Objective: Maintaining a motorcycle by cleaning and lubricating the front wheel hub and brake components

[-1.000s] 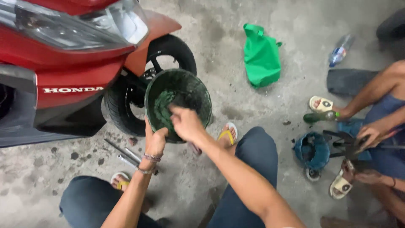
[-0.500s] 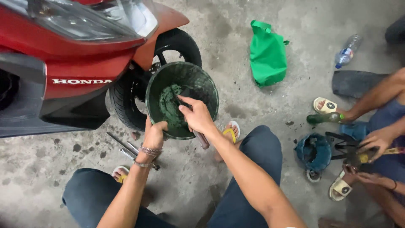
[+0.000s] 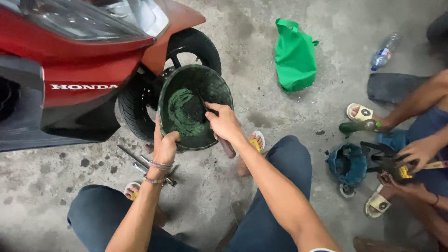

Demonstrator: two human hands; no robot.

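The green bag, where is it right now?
In the head view the green bag lies on the concrete floor at upper centre-right, beyond the green bowl and left of the plastic bottle.

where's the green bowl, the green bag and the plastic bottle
green bowl (image 3: 212, 84): head view, upper inner wall
green bag (image 3: 295, 58): head view, middle of the cloth body
plastic bottle (image 3: 384, 52): head view, clear body on the floor

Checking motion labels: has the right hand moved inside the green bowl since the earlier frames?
Yes. The right hand has shifted from the middle of the green bowl toward its right rim, away from the scooter wheel. It holds a dark tool.
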